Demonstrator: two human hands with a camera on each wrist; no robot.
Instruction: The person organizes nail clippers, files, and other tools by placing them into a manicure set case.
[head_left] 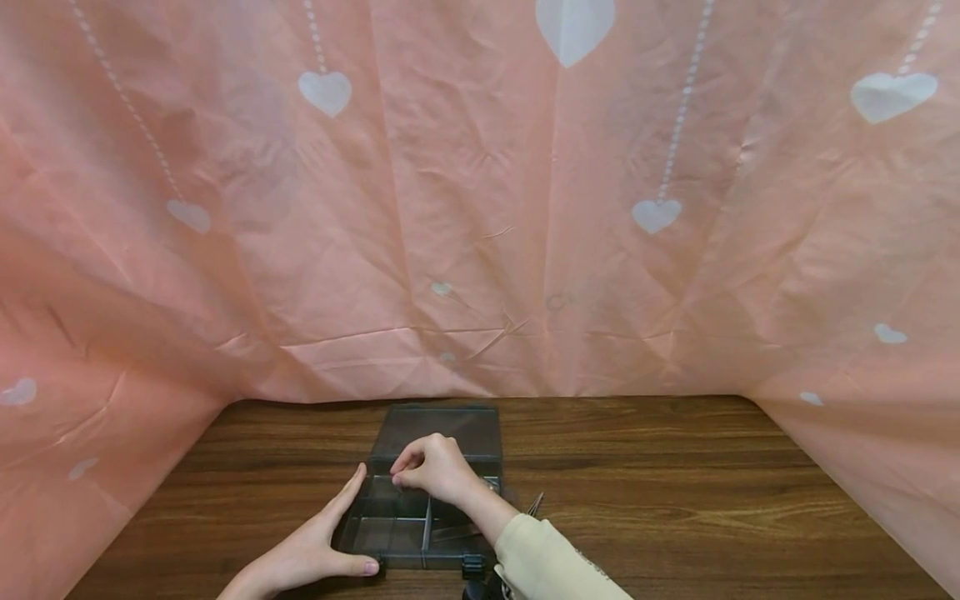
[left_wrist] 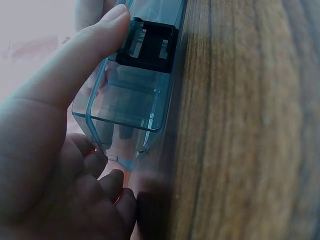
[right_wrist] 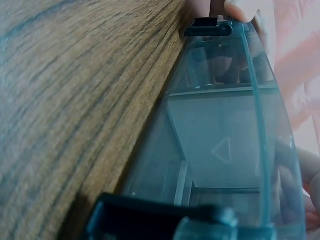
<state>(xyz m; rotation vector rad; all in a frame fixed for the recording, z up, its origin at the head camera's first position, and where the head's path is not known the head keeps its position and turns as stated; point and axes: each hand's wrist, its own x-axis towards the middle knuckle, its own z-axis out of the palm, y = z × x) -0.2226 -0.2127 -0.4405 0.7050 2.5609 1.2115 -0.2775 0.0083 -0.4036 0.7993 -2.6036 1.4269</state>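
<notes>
A translucent dark grey compartment box lies on the table with its lid folded back. My left hand holds its left end, the thumb at a black front latch and the fingers along the side. Over the back left compartment, my right hand brings thumb and index fingertip together. A tiny reddish spot shows at those tips; I cannot tell whether something is pinched there. In the right wrist view, the box's clear front wall shows compartments behind it, with the right hand partly seen beyond the edge.
A thin metal tool with pointed tips lies right of the box, partly behind the right sleeve. Thin strips lie in the front right compartment. A pink cloth with white hearts stands behind the wooden table.
</notes>
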